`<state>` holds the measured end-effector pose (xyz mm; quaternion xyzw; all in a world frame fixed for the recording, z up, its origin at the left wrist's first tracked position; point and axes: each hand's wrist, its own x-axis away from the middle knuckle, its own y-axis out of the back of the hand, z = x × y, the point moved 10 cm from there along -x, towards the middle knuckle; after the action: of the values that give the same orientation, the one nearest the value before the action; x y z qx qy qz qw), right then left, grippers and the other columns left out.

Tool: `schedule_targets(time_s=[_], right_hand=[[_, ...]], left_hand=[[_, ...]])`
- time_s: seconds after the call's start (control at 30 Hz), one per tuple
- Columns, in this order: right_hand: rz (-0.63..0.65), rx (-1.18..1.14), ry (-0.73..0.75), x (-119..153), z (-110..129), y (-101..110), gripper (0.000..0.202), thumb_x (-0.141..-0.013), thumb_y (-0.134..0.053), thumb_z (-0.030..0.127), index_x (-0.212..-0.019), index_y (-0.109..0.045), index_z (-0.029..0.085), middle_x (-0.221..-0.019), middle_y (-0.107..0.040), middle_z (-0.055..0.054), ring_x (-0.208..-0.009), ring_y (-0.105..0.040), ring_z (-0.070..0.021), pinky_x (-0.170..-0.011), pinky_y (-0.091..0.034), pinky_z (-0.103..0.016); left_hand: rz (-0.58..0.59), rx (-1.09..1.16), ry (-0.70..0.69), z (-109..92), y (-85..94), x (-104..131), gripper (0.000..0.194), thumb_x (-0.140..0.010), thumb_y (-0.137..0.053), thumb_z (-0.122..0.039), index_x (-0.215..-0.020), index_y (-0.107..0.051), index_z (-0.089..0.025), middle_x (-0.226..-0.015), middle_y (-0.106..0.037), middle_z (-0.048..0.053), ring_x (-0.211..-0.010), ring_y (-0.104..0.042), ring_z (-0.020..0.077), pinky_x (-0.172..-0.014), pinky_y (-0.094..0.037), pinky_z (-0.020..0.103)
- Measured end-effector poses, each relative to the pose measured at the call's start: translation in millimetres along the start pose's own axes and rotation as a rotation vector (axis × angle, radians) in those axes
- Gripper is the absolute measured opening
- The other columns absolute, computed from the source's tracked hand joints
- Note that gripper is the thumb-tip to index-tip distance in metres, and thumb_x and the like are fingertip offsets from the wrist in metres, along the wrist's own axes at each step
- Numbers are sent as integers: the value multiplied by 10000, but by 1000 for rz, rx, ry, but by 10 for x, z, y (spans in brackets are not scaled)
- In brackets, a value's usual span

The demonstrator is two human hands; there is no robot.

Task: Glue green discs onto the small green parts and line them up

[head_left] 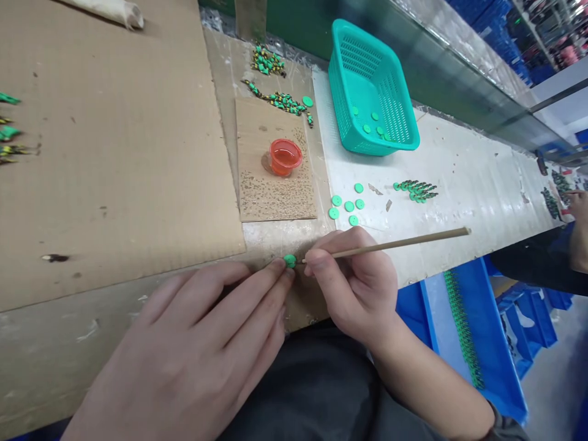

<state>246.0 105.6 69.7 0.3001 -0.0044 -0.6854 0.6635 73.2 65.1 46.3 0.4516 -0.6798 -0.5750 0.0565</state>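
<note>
Between the fingertips of my left hand [220, 331] is a small green disc [290, 261], pinched near the table's front edge. My right hand [353, 282] is closed round a thin wooden stick [399, 244], its tip close to the disc; whether they touch I cannot tell. Just beyond my hands, several loose green discs [349, 206] lie on the white surface. A small red cup [285, 157] of liquid stands on a spotted cardboard piece [275, 205]. Behind it are piles of small green, yellow and black figures [285, 103].
A teal basket [374, 147] with several green discs stands at the back. Small standing pieces [417, 190] are to its front right. Cardboard [119, 153] covers the left side. Blue trays [491, 343] sit below right. Another person's hand [579, 205] is at the far right.
</note>
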Motion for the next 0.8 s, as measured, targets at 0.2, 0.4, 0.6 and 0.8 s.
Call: schedule_targets(time_s=[0.2, 0.4, 0.6, 0.8], right_hand=[[-43, -48, -31, 27, -40, 45, 127, -1148, -766, 207, -1051, -713, 270, -882, -730, 30, -782, -751, -149, -727, -616, -333], [-36, -35, -56, 24, -67, 30, 142, -1143, -782, 220, -1034, -708, 274, -867, -733, 28, -792, -761, -160, -729, -608, -342], [-14, -12, -65, 2, -55, 12, 151, -1143, -777, 212, -1027, -702, 271, -881, -741, 26, -792, -767, -158, -717, -602, -333], [-91, -80, -45, 38, -36, 102, 118, -1151, -762, 205, -1065, -719, 273, -884, -721, 34, -814, -745, -144, -756, -612, -319]], left_hand=[[8, 2, 14, 40, -18, 13, 574, -1113, -724, -348, -1682, -656, -321, -1502, -834, 49, -1216, -797, 349, -1057, -631, 577], [0, 33, 26, 80, -18, 53, 641, -1078, -774, -351, -1705, -640, -363, -1523, -829, 34, -1228, -811, 368, -1062, -644, 588], [15, 86, 61, 129, -61, 105, 746, -1034, -828, -378, -1743, -600, -417, -1523, -827, 44, -1235, -816, 389, -1065, -662, 622], [3, 87, 67, 130, -49, 90, 675, -1057, -801, -368, -1711, -637, -400, -1470, -845, 43, -1225, -819, 380, -1053, -659, 595]])
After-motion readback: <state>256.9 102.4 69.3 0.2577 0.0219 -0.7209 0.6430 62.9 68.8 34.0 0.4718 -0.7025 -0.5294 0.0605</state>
